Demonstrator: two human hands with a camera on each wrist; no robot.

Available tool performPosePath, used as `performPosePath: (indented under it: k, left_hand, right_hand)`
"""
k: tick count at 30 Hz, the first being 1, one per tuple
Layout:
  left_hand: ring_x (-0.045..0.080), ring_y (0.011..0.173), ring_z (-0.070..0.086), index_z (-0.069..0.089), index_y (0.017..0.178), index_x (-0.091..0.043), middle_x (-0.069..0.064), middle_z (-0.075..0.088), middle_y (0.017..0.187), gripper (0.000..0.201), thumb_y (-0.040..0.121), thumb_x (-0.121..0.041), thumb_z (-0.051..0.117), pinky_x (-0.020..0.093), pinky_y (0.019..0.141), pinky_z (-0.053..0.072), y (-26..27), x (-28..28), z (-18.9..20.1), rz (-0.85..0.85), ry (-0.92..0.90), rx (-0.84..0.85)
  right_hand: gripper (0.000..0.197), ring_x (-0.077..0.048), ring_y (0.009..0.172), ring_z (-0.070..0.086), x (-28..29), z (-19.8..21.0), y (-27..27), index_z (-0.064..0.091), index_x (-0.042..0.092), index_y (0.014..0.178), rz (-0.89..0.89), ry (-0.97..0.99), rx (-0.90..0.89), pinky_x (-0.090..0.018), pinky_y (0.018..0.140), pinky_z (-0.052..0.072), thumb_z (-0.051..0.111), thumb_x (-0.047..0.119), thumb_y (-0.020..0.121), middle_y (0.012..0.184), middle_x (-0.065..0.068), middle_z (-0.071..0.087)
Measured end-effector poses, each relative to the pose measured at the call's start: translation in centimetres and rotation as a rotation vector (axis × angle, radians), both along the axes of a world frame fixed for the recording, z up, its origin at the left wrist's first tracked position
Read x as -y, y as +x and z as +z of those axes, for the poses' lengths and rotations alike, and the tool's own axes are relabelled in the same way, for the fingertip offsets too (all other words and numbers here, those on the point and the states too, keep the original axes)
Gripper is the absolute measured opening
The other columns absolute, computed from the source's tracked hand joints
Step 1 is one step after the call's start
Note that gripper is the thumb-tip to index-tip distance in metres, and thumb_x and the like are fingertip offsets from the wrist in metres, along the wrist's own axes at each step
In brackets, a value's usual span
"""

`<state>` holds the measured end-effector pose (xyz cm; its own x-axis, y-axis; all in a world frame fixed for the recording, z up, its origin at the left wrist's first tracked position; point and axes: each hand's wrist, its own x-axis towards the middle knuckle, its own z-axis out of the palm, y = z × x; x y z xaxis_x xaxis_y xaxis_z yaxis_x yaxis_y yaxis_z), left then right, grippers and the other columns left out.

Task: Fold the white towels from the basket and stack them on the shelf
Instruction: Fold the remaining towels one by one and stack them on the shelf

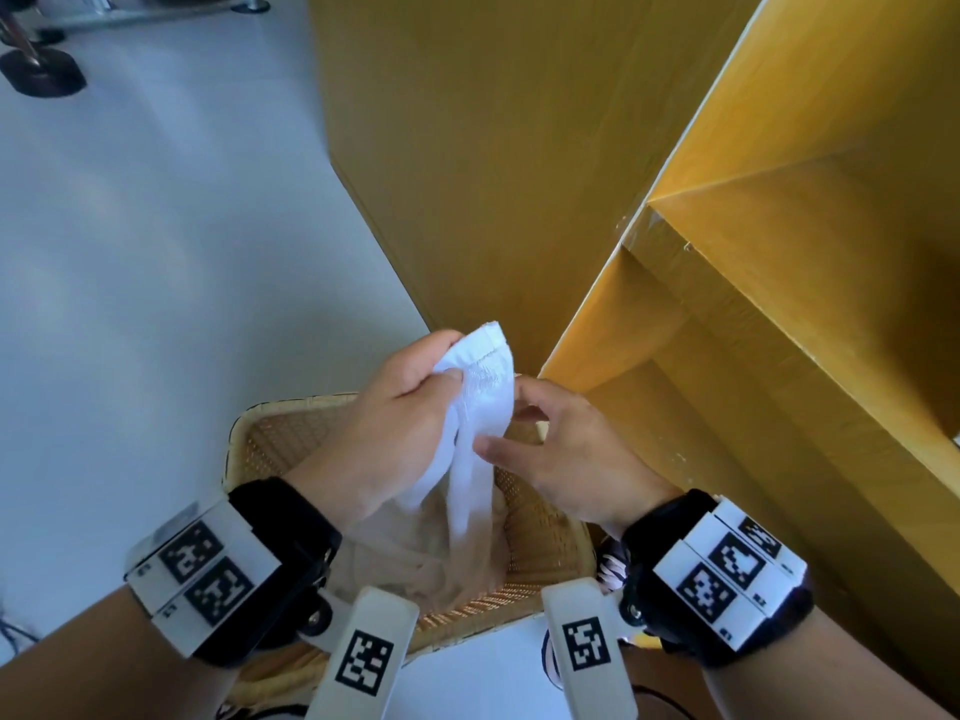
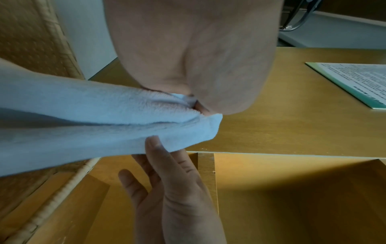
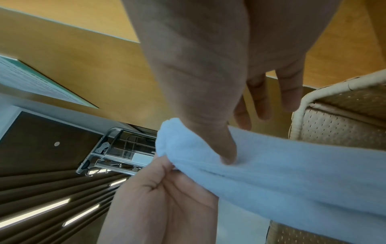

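A white towel (image 1: pixel 483 407) hangs from my left hand (image 1: pixel 447 358), which grips its top edge above the woven basket (image 1: pixel 545 537). The towel's lower end trails down into the basket onto a beige cloth lining. My right hand (image 1: pixel 511 420) is beside the towel with relaxed fingers, its thumb pressing the fabric. In the left wrist view the towel (image 2: pixel 83 123) runs out from under my left palm (image 2: pixel 188 57), and a right fingertip (image 2: pixel 152 142) touches its edge. In the right wrist view my right thumb (image 3: pixel 227 155) dents the towel (image 3: pixel 292 165). The yellow wooden shelf (image 1: pixel 779 356) stands just right of the basket.
The shelf's tall side panel (image 1: pixel 467 174) rises behind the basket. A printed sheet (image 2: pixel 355 82) lies on the shelf top. Grey floor (image 1: pixel 156 252) spreads to the left, with a black stand base (image 1: pixel 41 70) far off. A metal rack (image 3: pixel 117 153) shows in the distance.
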<state>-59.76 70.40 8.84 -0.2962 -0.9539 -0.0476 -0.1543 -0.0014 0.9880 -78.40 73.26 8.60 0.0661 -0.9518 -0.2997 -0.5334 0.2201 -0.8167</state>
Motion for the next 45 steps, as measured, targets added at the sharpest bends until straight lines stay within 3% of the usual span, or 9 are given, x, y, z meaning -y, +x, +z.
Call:
performPosePath:
  k: [10,16,21,25,27,31,36,42,45]
  left_hand:
    - [0.016,0.063,0.028,0.039,0.073,-0.011,0.004,0.027,0.07,0.028,0.095,-0.017,0.054,0.029,0.054,0.024,0.5,-0.1,1.1,0.104,0.018,-0.121]
    - [0.012,0.054,0.031,0.041,0.069,-0.02,-0.01,0.032,0.058,0.04,0.1,-0.03,0.063,0.031,0.054,0.028,1.6,0.9,-0.6,0.148,-0.123,0.23]
    - [0.01,0.058,0.044,0.053,0.071,-0.029,-0.015,0.048,0.06,0.035,0.071,-0.056,0.074,0.029,0.056,0.033,2.7,0.6,-1.3,-0.023,-0.064,0.33]
    - [0.02,0.066,0.055,0.062,0.079,-0.018,-0.001,0.062,0.07,0.032,0.085,-0.049,0.062,0.037,0.058,0.043,3.3,0.5,-1.9,-0.069,-0.208,0.488]
    - [0.022,0.071,0.056,0.064,0.082,-0.015,0.002,0.064,0.073,0.034,0.092,-0.046,0.054,0.039,0.061,0.045,3.2,0.5,-2.1,-0.023,-0.239,0.456]
    - [0.003,0.084,0.063,0.068,0.089,-0.031,-0.015,0.071,0.083,0.024,0.093,-0.045,0.05,0.014,0.063,0.044,3.1,0.7,-1.7,0.132,-0.211,0.344]
    - [0.013,0.059,0.038,0.058,0.095,0.004,-0.002,0.04,0.065,0.045,0.091,-0.04,0.055,0.03,0.058,0.035,3.4,1.6,-1.4,0.326,-0.078,0.103]
    - [0.017,0.076,0.046,0.058,0.097,-0.02,0.004,0.049,0.083,0.017,0.088,-0.033,0.055,0.036,0.071,0.039,3.4,1.5,-0.1,0.445,-0.023,-0.058]
    - [0.018,0.079,0.046,0.063,0.098,-0.006,0.005,0.049,0.084,0.03,0.085,-0.032,0.054,0.037,0.073,0.038,3.3,1.2,0.2,0.457,0.008,-0.142]
  right_hand:
    - [0.018,-0.022,0.109,0.072,0.2,-2.4,1.0,0.067,0.024,0.121,0.065,-0.026,0.075,-0.053,0.1,0.055,0.06,0.031,0.106,0.113,0.003,0.077]
    - [0.017,-0.015,0.069,0.048,0.7,-2.9,0.6,0.053,0.024,0.089,0.03,-0.121,0.061,-0.042,0.064,0.041,0.056,0.023,0.106,0.073,0.004,0.058]
    - [0.01,-0.009,0.062,0.039,1.0,-2.8,1.0,0.056,0.026,0.091,0.036,-0.209,0.082,-0.03,0.058,0.034,0.054,0.036,0.093,0.067,0.012,0.05]
    - [0.009,-0.012,0.066,0.044,1.3,-2.4,1.1,0.058,0.026,0.092,0.04,-0.226,0.125,-0.034,0.062,0.036,0.058,0.032,0.097,0.07,0.004,0.057]
    - [0.014,-0.015,0.066,0.045,1.3,-2.0,1.2,0.058,0.024,0.091,0.058,-0.25,0.129,-0.035,0.062,0.037,0.062,0.036,0.099,0.074,-0.009,0.059]
    - [0.032,-0.004,0.058,0.043,1.1,-1.4,0.9,0.056,0.021,0.089,0.098,-0.372,-0.035,-0.018,0.052,0.033,0.069,0.05,0.097,0.067,0.004,0.053]
    - [0.029,-0.007,0.057,0.05,1.0,-1.8,0.6,0.051,0.025,0.078,0.053,-0.384,-0.302,-0.013,0.051,0.037,0.077,0.021,0.091,0.061,0.015,0.054]
    - [0.026,-0.015,0.048,0.043,1.2,-2.2,-0.6,0.056,0.02,0.086,-0.049,-0.338,-0.421,-0.032,0.046,0.038,0.06,-0.006,0.082,0.057,0.0,0.051]
    - [0.026,-0.025,0.056,0.056,1.5,-2.1,-1.3,0.059,0.018,0.09,-0.133,-0.348,-0.51,-0.041,0.051,0.046,0.057,-0.006,0.08,0.06,-0.004,0.057]
